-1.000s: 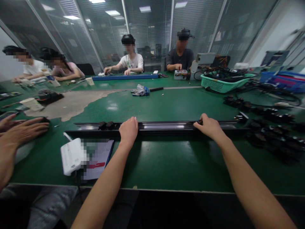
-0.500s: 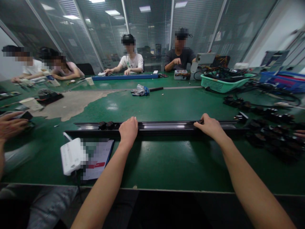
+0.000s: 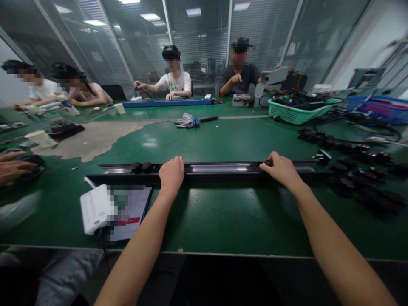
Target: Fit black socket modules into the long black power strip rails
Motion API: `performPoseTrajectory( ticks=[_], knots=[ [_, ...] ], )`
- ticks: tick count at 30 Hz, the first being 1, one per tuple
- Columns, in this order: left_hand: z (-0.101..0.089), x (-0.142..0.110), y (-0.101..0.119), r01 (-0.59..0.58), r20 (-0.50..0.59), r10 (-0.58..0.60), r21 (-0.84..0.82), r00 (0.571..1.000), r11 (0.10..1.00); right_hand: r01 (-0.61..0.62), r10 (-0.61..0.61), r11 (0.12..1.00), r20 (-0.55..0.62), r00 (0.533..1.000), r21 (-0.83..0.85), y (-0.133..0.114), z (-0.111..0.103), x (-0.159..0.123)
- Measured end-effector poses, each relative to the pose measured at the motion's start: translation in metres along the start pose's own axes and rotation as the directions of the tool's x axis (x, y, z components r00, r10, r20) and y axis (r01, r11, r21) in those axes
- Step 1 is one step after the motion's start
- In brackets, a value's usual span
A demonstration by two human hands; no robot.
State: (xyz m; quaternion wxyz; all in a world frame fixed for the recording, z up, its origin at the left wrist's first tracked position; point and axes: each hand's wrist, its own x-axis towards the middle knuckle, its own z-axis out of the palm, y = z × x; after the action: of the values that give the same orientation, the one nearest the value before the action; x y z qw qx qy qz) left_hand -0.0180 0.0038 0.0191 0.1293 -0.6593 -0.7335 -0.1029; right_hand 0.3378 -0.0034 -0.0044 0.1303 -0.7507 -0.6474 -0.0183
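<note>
A long black rail (image 3: 219, 168) with a shiny inner channel lies across the green table in front of me. My left hand (image 3: 171, 174) is closed over the rail left of its middle; its fingertips are hidden, so what they grip does not show. Just left of it, two small black parts (image 3: 141, 168) sit in the channel. Toward the rail's right end, my right hand (image 3: 280, 167) pinches a small dark part (image 3: 268, 162) at the channel, mostly covered by the fingers.
Many loose black parts (image 3: 357, 174) lie at the right. A white device (image 3: 95, 208) and a sheet of paper (image 3: 134, 212) are at front left. Gloves (image 3: 187, 120) and a green basket (image 3: 296, 114) lie farther back. Co-workers sit around; one person's hands (image 3: 14, 168) work at left.
My two hands and the rail hardly move. Across the table, a co-worker's hand has risen off the table. The hand at the far right edge has gone out of view.
</note>
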Motion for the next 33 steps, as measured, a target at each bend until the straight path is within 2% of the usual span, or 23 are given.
performPoseTrajectory(
  ticks=[21, 33],
  knots=[
    [-0.0009, -0.0003, -0.0001, 0.001, 0.016, -0.001, -0.003, 1.0, 1.0, -0.12, 0.12, 0.992, 0.007, 0.993, -0.039, 0.0063, -0.0022, 0.0012],
    [-0.0007, -0.001, 0.0002, -0.006, 0.001, 0.006, -0.003, 1.0, 1.0, -0.152, 0.152, 0.986, -0.006, 0.988, -0.07, 0.0013, -0.0049, -0.0018]
  ],
)
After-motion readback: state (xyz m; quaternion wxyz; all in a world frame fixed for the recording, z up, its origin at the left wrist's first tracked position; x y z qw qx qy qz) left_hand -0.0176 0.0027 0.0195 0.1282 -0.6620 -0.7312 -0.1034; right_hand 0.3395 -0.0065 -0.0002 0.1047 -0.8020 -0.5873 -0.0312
